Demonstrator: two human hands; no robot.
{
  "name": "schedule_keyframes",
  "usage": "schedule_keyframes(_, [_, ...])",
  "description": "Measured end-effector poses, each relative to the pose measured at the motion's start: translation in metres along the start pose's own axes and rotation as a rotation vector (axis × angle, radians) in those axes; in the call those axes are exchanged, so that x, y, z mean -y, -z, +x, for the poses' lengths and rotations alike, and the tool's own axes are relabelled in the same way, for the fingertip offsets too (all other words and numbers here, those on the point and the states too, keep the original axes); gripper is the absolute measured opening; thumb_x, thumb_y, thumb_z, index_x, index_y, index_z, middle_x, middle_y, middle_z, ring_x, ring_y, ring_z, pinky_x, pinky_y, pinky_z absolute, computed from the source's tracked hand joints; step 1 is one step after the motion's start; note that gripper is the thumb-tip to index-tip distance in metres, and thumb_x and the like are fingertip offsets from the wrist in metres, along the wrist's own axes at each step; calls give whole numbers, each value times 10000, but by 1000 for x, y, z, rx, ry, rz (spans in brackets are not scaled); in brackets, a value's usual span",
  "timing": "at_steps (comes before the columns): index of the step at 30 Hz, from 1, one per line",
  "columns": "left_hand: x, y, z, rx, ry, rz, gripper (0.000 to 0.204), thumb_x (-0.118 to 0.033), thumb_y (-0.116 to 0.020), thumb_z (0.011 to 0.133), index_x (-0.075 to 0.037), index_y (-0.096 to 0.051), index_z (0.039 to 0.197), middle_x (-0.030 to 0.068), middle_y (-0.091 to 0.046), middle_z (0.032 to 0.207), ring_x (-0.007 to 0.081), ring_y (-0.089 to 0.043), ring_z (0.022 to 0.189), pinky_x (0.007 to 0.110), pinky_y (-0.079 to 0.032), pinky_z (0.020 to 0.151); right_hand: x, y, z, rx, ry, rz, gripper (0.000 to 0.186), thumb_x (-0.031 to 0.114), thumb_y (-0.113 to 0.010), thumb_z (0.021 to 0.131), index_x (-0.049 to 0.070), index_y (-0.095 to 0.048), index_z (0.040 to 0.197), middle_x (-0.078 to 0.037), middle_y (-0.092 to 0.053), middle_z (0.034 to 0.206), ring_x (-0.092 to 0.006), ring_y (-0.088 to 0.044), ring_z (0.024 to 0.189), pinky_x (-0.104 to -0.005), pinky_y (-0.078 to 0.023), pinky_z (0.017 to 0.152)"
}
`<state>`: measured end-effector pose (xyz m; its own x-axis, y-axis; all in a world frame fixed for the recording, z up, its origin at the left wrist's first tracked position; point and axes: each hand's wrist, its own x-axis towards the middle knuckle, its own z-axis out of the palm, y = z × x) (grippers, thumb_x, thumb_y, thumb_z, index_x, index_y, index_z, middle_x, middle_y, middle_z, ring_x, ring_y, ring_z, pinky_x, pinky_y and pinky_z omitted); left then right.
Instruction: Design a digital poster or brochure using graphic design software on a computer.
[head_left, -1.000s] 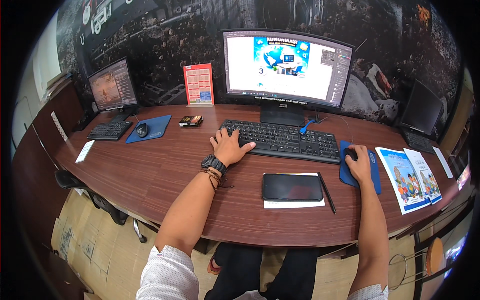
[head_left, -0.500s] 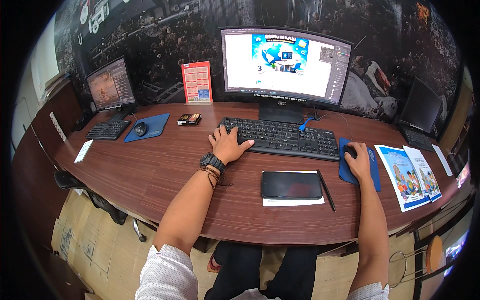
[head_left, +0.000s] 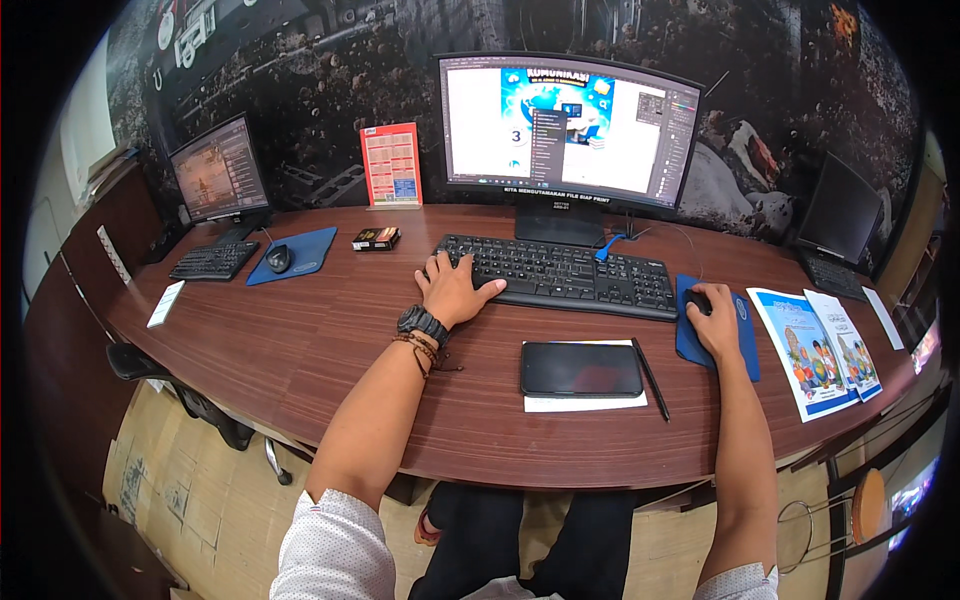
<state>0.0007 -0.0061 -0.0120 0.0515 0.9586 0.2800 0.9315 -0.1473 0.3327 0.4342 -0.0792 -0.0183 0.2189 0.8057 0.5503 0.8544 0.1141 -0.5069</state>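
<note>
My left hand (head_left: 452,292), a dark watch and beaded bracelets on its wrist, rests with fingers apart on the left end of a black keyboard (head_left: 580,280). My right hand (head_left: 714,325) is curled over a black mouse (head_left: 697,300) on a blue mouse pad (head_left: 694,345). Behind the keyboard, a curved monitor (head_left: 620,140) shows a design program with a blue picture and a dark menu open over it. A black phone (head_left: 580,370) lies on white paper (head_left: 555,405) between my arms, with a black pen (head_left: 655,385) beside it.
The wooden desk (head_left: 300,340) also bears a left monitor (head_left: 210,170), keyboard (head_left: 210,260) and mouse (head_left: 278,258), a red standing card (head_left: 390,160), a small box (head_left: 376,238), printed sheets (head_left: 800,350) and a dark right monitor (head_left: 838,208). A chair (head_left: 140,360) and a stool (head_left: 866,510) stand beside it.
A dark menu has appeared over the picture on the middle monitor. The view has shifted slightly, while both my hands stay in place on the keyboard and mouse.
</note>
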Motion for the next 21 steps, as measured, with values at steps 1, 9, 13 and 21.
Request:
schedule_keyframes(1, [0,0,0,-1,1,-1,905,-701,-615,838,-34,-487,1436,340,-312,1503,486,-218,1418,658,-147,1125,-1,0,0,0,0,0,340,188,-668,803,72,-679,1123,-135,-582,1185,-344,-577,1140,-424,-463,979])
schedule_keyframes(9, [-1,0,0,3,-3,-8,913,-704,-616,835,-26,-487,1433,339,-321,1495,486,-229,1410,660,-150,1121,-5,-1,1,3,10,-14,337,205,-677,806,77,-682,1118,-138,-577,1185,-346,-578,1135,-424,-471,968])
schedule_keyframes(13, [1,0,0,-5,-4,-7,920,-710,-613,833,-26,-486,1436,338,-321,1495,485,-227,1413,656,-152,1123,-4,-2,1,-4,15,-1,342,205,-677,806,76,-678,1123,-138,-576,1183,-344,-578,1135,-420,-469,971])
schedule_keyframes(21, [0,0,1,-4,-5,3,917,-709,-612,832,-34,-487,1440,340,-317,1499,488,-231,1413,652,-157,1123,-3,0,0,-1,9,3,336,194,-678,805,76,-676,1120,-138,-577,1181,-341,-580,1137,-422,-467,976])
